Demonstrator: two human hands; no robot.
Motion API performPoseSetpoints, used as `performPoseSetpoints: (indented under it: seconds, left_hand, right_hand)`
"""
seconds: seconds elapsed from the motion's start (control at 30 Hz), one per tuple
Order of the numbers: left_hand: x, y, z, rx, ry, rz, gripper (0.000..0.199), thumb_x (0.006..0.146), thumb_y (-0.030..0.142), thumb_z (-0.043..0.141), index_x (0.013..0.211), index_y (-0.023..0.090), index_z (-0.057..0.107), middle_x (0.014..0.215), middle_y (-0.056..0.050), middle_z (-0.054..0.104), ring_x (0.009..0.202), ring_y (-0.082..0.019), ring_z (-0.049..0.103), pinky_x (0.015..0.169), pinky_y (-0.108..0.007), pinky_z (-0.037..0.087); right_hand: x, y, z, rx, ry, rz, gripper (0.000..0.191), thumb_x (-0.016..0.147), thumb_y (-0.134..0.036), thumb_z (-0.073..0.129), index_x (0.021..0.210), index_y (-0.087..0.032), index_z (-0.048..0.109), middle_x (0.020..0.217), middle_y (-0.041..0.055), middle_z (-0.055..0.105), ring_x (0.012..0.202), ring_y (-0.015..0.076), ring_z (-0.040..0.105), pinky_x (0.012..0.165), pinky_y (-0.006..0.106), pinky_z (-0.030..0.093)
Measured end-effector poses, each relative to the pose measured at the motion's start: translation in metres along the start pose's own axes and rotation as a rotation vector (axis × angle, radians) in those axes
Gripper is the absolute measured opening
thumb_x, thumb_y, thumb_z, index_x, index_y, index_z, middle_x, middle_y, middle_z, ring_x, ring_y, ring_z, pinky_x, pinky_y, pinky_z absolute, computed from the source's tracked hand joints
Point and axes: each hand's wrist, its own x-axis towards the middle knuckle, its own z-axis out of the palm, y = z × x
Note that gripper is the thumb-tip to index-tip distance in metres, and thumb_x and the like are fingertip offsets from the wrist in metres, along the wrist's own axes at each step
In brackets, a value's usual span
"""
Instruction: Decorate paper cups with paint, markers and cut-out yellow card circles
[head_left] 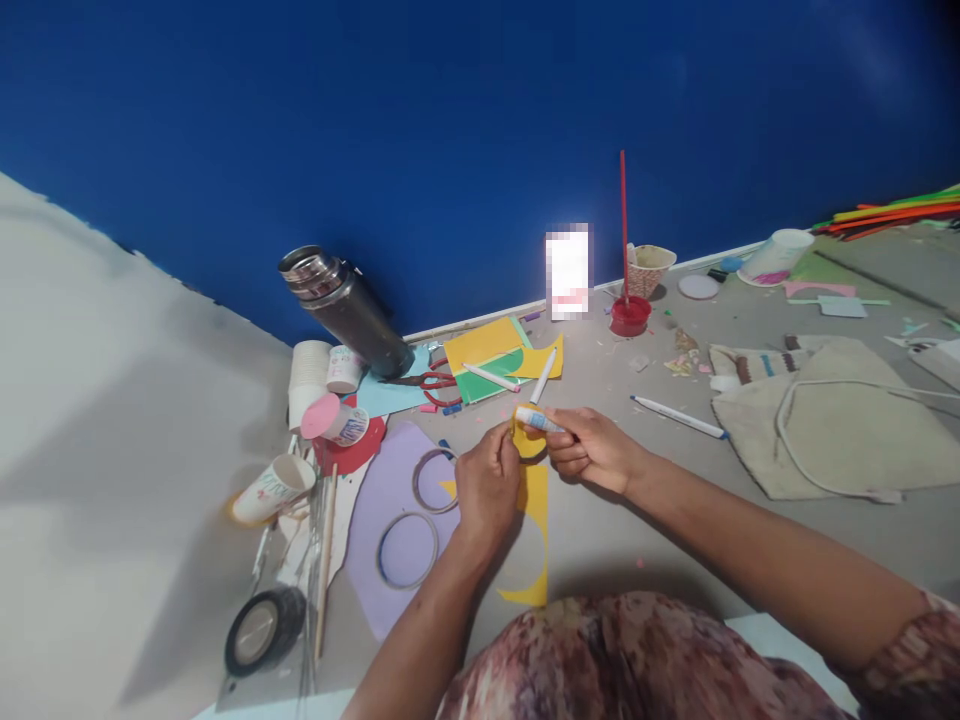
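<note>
My left hand (pixel 489 478) is closed, pinching a small piece of yellow paper (pixel 532 446) above the table. In my right hand (pixel 596 450) is a white glue stick (pixel 538 420) with blue print, its end against or very near the yellow paper. Below my hands lies a yellow paper offcut (pixel 537 560) with a round cut-out. Just beyond them, a white marker (pixel 544 375) rests by yellow and green sheets (pixel 480 350). Left of my left hand, two tape rings (pixel 407 550) sit on purple paper (pixel 367 500).
A steel flask (pixel 352 315) stands at the back left, near red-handled scissors (pixel 439 382) and paper cups (pixel 309 375). Black tape (pixel 262 630) lies front left. A red pot (pixel 630 316) holds a tall red stick. At right are a blue-tipped marker (pixel 679 416) and a cloth with a cable (pixel 832 430).
</note>
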Motion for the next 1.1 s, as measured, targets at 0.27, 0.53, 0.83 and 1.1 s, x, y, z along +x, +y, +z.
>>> performPoseSetpoints:
  seconds: [0.27,0.53,0.83,1.1]
  left_hand:
    - [0.014,0.001,0.000,-0.655,-0.106,-0.364,0.031,0.082,0.030,0.062,0.099,0.011,0.081,0.086,-0.007,0.079,0.069,-0.018,0.071,0.064,-0.028,0.058]
    - [0.014,-0.003,0.003,-0.695,-0.134,-0.417,0.038,0.079,0.034,0.066,0.105,0.010,0.081,0.078,-0.006,0.077,0.062,-0.017,0.070,0.058,-0.027,0.056]
    - [0.006,0.008,-0.004,-0.372,-0.074,-0.128,0.031,0.092,0.025,0.052,0.102,0.017,0.080,0.083,-0.006,0.079,0.083,-0.020,0.074,0.080,-0.031,0.058]
    - [-0.002,0.009,0.001,-0.209,-0.126,-0.040,0.033,0.097,0.020,0.049,0.113,0.020,0.077,0.110,-0.009,0.082,0.099,-0.024,0.076,0.090,-0.034,0.056]
  right_hand:
    - [-0.010,-0.027,-0.010,0.077,0.073,-0.192,0.026,0.074,-0.037,0.077,0.091,-0.022,0.065,0.070,-0.0034,0.051,0.053,0.0095,0.033,0.045,0.023,0.026]
    - [-0.003,-0.016,-0.011,-0.134,0.207,-0.266,0.036,0.065,-0.037,0.087,0.084,-0.021,0.062,0.055,-0.0094,0.041,0.051,0.0089,0.033,0.049,0.023,0.024]
    - [-0.004,-0.002,-0.013,-1.025,0.535,-0.594,0.032,0.084,-0.048,0.070,0.102,-0.022,0.067,0.077,0.0001,0.068,0.068,0.0190,0.061,0.068,0.031,0.046]
    - [-0.001,0.008,-0.008,-1.217,0.570,-0.611,0.057,0.077,-0.048,0.081,0.126,-0.026,0.063,0.126,0.0118,0.071,0.096,0.0289,0.072,0.088,0.043,0.056]
